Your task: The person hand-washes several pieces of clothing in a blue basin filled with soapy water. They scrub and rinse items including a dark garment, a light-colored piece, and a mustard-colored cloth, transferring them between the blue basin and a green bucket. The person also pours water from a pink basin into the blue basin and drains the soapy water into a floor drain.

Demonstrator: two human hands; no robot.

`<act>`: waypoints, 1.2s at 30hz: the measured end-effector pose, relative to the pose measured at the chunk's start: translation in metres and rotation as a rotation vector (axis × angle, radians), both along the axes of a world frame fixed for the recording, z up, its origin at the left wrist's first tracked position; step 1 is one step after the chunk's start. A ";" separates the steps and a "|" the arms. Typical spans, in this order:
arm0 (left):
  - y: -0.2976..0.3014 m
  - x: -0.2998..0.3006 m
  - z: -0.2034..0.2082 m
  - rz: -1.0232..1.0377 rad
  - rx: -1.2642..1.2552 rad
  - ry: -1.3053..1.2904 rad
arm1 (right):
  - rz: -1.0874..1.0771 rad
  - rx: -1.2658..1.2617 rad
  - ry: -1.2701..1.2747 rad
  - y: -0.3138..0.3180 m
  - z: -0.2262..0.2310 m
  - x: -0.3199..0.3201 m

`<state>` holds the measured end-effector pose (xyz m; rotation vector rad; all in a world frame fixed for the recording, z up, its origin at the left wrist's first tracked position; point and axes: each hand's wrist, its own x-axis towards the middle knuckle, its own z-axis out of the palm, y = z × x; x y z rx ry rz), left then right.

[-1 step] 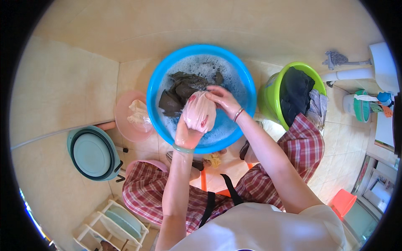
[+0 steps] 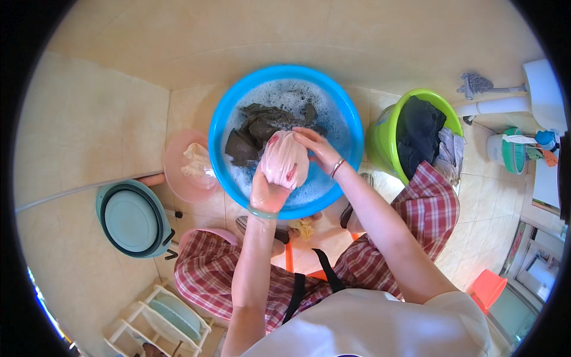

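A wet pink cloth (image 2: 284, 159) with red patches is bunched into a rounded bundle above a blue tub (image 2: 217, 140). My left hand (image 2: 266, 193) grips the bundle from below, its fingers mostly hidden by the cloth; a pale green bangle circles that wrist. At the bundle's upper right, my right hand (image 2: 321, 150) pinches the cloth between thumb and fingers, with a thin bracelet on the wrist. Dark brown-grey clothing (image 2: 262, 128) lies partly sunk in the sudsy water behind the bundle.
Right of the tub stands a green bucket (image 2: 388, 140) with dark and grey clothes. A pink basin (image 2: 176, 178) holding pale cloth is at the left, near folded teal basins (image 2: 131, 221). A grey mop head (image 2: 477, 83) and an orange-red container (image 2: 489, 288) are farther right.
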<state>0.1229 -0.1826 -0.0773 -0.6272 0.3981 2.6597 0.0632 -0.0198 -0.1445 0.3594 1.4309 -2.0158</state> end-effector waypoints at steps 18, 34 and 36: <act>-0.004 0.015 -0.027 0.005 -0.029 0.003 | -0.091 0.185 0.947 -0.050 0.094 0.040; 0.011 -0.011 0.064 0.249 -1.741 1.109 | -0.066 -0.715 -0.118 -0.040 0.065 0.007; 0.005 -0.010 0.072 0.168 -1.796 1.320 | 0.113 -0.710 -0.115 -0.035 0.069 -0.007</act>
